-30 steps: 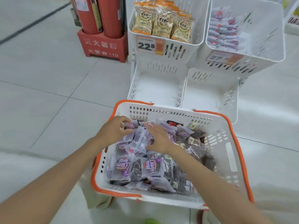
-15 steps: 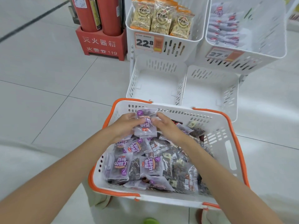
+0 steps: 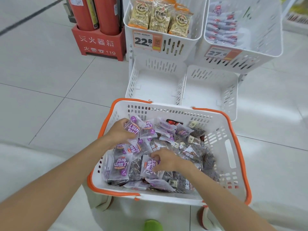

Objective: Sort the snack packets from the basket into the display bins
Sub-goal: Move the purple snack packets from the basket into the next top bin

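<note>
A white basket with an orange rim [image 3: 236, 130] sits in front of me, filled with several purple snack packets and darker packets. My left hand [image 3: 119, 132] holds a small stack of purple packets [image 3: 135, 128] at the basket's back left. Lower in the basket, my right hand [image 3: 164, 160] has its fingers curled on another purple packet [image 3: 150, 167]. Two white display bins stand on the floor beyond the basket, the left bin [image 3: 133, 80] and the right bin [image 3: 233, 95], with nothing visible inside them.
Above those stand an upper bin [image 3: 195, 37] with orange-topped snack bags and a 22.8 price tag, and an upper right bin [image 3: 276, 47] with pale packets. A red fire extinguisher box [image 3: 98, 44] is at the left. Grey floor tiles surround everything.
My right hand has left the packet held up by both hands and dropped toward me onto another purple packet. The left hand keeps its packets at the back left.
</note>
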`<state>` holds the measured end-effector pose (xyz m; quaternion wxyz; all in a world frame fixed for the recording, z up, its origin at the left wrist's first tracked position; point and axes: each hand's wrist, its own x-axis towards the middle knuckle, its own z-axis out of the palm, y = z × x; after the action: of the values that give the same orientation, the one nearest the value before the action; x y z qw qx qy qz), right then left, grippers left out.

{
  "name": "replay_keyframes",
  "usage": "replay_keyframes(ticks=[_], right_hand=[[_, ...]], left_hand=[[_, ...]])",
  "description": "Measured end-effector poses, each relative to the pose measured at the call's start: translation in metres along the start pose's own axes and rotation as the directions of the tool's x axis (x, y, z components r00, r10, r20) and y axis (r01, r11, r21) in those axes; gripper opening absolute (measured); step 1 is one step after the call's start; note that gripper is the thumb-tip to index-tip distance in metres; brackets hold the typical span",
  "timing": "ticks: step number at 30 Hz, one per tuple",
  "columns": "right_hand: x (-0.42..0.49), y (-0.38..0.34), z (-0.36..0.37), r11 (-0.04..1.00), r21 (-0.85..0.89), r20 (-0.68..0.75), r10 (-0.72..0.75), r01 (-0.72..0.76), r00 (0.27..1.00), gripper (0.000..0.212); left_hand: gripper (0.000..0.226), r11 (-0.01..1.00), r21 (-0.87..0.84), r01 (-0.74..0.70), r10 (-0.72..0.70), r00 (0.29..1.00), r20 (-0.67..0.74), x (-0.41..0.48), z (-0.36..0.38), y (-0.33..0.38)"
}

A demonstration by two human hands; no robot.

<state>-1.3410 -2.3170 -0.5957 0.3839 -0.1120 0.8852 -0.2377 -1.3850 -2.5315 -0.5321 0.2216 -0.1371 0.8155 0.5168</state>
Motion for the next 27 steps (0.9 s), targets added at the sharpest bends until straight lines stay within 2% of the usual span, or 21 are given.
replay_keyframes(ticks=[1,2,4,6,8,10,12,14,16,18,22,25,27], right_hand=[[-0.003,0.001,-0.002,0.999,0.054,-0.036,0.004,-0.002,0.999,0.022],[-0.005,0.002,-0.008,0.994,0.113,-0.076,0.003,0.006,0.997,0.033],[-0.014,0.002,-0.028,0.969,0.243,-0.184,-0.004,0.049,0.983,0.032],[-0.024,-0.001,-0.051,0.902,0.415,-0.291,0.009,0.118,0.957,0.025],[-0.031,-0.005,-0.072,0.828,0.531,-0.355,0.027,0.178,0.935,0.036],[-0.036,-0.01,-0.085,0.8,0.547,-0.396,-0.011,0.246,0.918,0.037],[-0.038,-0.018,-0.089,0.791,0.537,-0.42,-0.05,0.293,0.906,0.034],[-0.037,-0.026,-0.088,0.793,0.514,-0.461,-0.066,0.326,0.885,0.03],[-0.035,-0.028,-0.086,0.79,0.511,-0.489,-0.058,0.339,0.87,0.031],[-0.034,-0.028,-0.086,0.765,0.547,-0.516,-0.012,0.34,0.857,0.04],[-0.034,-0.027,-0.094,0.643,0.67,-0.534,0.069,0.372,0.843,0.066],[-0.037,-0.028,-0.108,0.591,0.686,-0.574,0.08,0.425,0.815,0.056],[-0.044,-0.027,-0.122,0.635,0.647,-0.597,0.075,0.423,0.799,0.051]], left_hand=[[0.056,0.992,0.117,-0.039,0.044,0.998,-0.042,0.0,0.0,0.0],[0.051,0.972,0.225,-0.074,0.094,0.993,-0.076,0.001,-0.001,0.001],[0.048,0.941,0.317,-0.121,0.159,0.982,-0.098,0.004,-0.004,0.0],[0.052,0.954,0.264,-0.143,0.174,0.98,-0.094,0.007,-0.004,0.001],[0.046,0.98,0.123,-0.155,0.165,0.984,-0.073,0.009,-0.002,0.005],[0.043,0.992,-0.014,-0.129,0.129,0.992,-0.014,0.009,0.002,0.012],[0.031,0.987,-0.152,-0.061,0.078,0.991,0.108,0.004,0.007,0.023],[0.037,0.953,-0.301,-0.006,0.077,0.972,0.221,-0.002,0.012,0.033],[0.044,0.917,-0.399,-0.003,0.124,0.953,0.277,-0.005,0.017,0.038],[0.05,0.915,-0.4,-0.048,0.177,0.94,0.293,-0.005,0.021,0.041],[0.068,0.94,-0.309,-0.147,0.249,0.912,0.325,-0.003,0.031,0.049],[0.071,0.928,-0.273,-0.252,0.324,0.909,0.262,-0.001,0.04,0.061],[0.062,0.913,-0.225,-0.34,0.384,0.902,0.196,0.003,0.044,0.073]])
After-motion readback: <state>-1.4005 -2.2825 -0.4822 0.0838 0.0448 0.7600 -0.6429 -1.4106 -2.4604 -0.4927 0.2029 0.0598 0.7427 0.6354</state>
